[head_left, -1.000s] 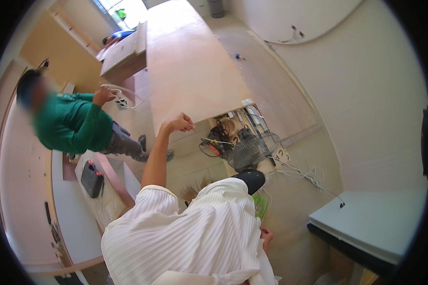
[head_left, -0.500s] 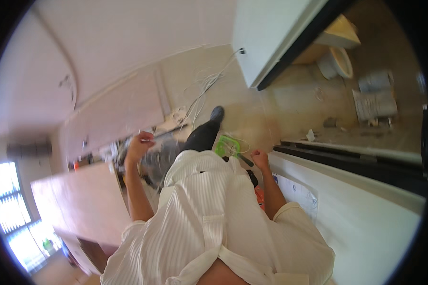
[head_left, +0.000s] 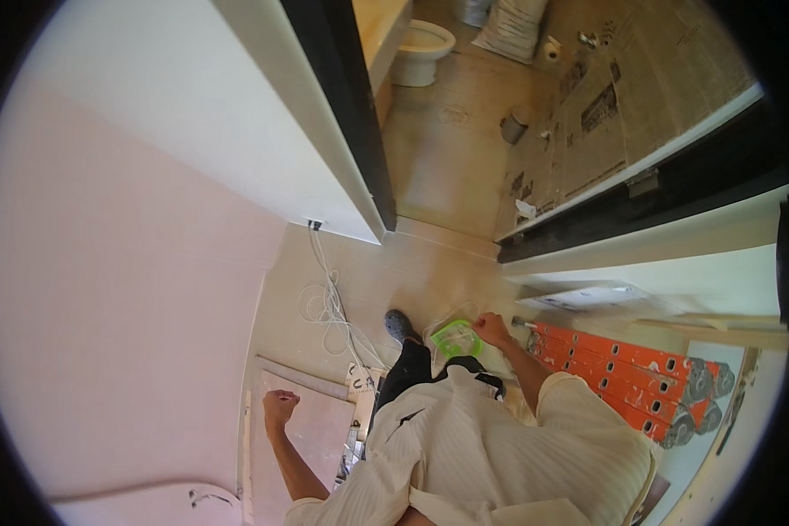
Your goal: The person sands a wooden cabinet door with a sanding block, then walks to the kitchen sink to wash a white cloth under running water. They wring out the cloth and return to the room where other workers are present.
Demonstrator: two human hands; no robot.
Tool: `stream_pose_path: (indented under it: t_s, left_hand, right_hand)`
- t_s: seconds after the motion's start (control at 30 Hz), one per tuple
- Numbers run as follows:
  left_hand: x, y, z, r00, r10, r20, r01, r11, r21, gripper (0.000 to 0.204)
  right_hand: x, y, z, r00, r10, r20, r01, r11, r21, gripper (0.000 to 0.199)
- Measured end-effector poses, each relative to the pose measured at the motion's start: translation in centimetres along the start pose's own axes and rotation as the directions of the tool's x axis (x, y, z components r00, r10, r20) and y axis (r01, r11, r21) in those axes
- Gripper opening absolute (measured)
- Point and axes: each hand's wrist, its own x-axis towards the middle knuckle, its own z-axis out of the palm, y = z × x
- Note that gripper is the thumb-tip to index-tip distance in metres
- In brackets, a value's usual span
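Down by the floor, we curl our right hand [head_left: 493,330] shut on a clear plastic bag [head_left: 461,326] holding a green packet [head_left: 457,338]; our left hand [head_left: 280,408] is an empty fist above a pink board [head_left: 311,430].

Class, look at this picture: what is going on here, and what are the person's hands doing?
A person in a cream striped shirt stands on a tiled floor by an open bathroom doorway. The left hand is closed in a fist over a pinkish board, seemingly empty. The right hand, also curled, sits beside a green item in a clear bag; whether it grips the bag is unclear. White cables trail across the floor, and an orange ladder lies to the right.
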Motion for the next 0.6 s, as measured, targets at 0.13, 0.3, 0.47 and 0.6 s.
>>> stream_pose_path:
  t_s: [0.13,0.3,0.47,0.6]
  left_hand:
    - [6.0,4.0,1.0,0.955,0.295,0.037,-0.295,0.956,-0.009,0.026]
    - [9.8,14.9,4.7,0.833,0.481,0.273,-0.454,0.876,-0.159,0.030]
    - [7.9,31.6,6.0,0.600,0.721,0.346,-0.681,0.688,-0.251,0.027]
    - [6.6,41.5,6.1,0.379,0.842,0.383,-0.806,0.504,-0.310,0.029]
  right_hand:
    - [-0.7,-1.5,0.9,0.993,-0.016,-0.121,0.016,1.000,0.000,0.014]
    - [-1.3,0.0,-0.2,0.991,0.074,-0.109,-0.078,0.996,-0.030,0.016]
    - [-2.0,-7.2,-7.0,0.930,0.226,-0.290,-0.200,0.973,0.116,0.021]
    - [2.8,-8.8,-11.8,0.860,0.176,-0.479,-0.095,0.977,0.188,0.029]
